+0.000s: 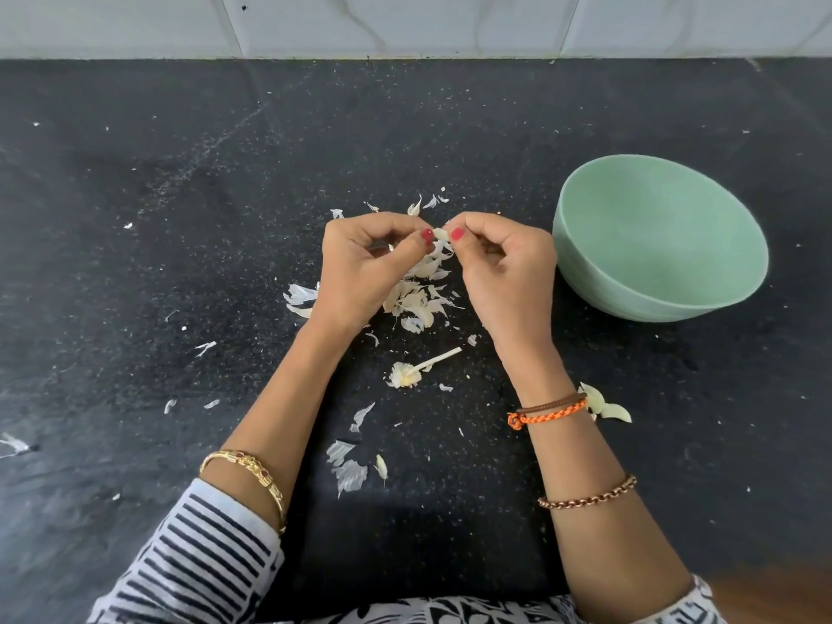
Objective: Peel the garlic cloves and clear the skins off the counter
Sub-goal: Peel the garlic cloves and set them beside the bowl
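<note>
Left hand [360, 263] and right hand [504, 268], fingers curled, pinch one garlic clove [441, 235] just left of the green bowl [585, 245]; the clove is mostly hidden by fingertips. Skins [418, 295] litter the black speckled counter [135, 218] beneath; pale wall tiles [405, 20] stand behind the bowl.

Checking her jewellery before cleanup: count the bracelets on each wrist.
3 visible: gold bangle on the left forearm; orange-and-brown cord band at the right wrist; copper chain further up. Sleeves may hide more.
</note>
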`<state>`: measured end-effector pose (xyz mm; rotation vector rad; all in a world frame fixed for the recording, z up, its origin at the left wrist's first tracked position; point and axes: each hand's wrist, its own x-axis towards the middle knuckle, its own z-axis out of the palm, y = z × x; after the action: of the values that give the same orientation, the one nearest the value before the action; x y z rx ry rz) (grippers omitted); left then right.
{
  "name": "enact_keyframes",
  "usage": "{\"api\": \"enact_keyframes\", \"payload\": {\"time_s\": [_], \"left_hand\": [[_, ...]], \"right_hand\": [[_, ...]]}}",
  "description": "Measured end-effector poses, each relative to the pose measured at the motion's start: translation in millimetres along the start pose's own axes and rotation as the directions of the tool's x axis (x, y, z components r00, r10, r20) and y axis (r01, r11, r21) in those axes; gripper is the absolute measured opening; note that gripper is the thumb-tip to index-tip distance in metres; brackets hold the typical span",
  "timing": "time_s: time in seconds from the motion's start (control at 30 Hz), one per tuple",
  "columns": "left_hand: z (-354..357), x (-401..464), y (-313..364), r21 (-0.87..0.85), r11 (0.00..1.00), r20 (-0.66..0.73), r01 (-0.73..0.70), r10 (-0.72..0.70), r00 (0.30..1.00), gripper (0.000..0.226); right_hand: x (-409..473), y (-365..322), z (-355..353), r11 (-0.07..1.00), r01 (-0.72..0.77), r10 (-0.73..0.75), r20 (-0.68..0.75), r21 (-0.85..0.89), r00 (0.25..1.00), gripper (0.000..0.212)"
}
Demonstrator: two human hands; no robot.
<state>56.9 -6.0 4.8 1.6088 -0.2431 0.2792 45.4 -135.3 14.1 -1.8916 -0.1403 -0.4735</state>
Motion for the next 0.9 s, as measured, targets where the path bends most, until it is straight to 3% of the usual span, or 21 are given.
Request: {"api": "enact_keyframes", "payload": {"time_s": [0.17, 0.4, 0.77, 0.9], "left_hand": [[2.1, -0.5, 2.9, -0.014, 1.000, -0.008, 0.011, -0.011, 1.000, 0.011], [4.7, -1.1, 4.4, -0.088, 0.994, -0.041, 0.059, -0.063, 0.997, 0.010], [4.6, 0.1, 7.9, -0.170, 0.978, -0.032, 0.123, -0.130, 0.991, 0.026], [2.7, 0.9, 7.9, -0.153, 0.979, 0.003, 0.136, -0.137, 0.991, 0.028]], "right_hand": [[0.6, 6.6, 2.8, 0.993, 0.079, -0.082, -0.033, -0.093, 0.996, 0.015], [1.4, 8.6, 3.3, 0.993, 0.104, -0.105, -0.026, -0.058, 0.994, 0.015], [1.4, 2.0, 0.4, 0.991, 0.007, -0.006, -0.006, 0.135, 1.000, 0.012], [0.8, 0.3, 0.8, 0.992, -0.039, 0.039, -0.004, 0.123, 0.999, 0.012]]}}
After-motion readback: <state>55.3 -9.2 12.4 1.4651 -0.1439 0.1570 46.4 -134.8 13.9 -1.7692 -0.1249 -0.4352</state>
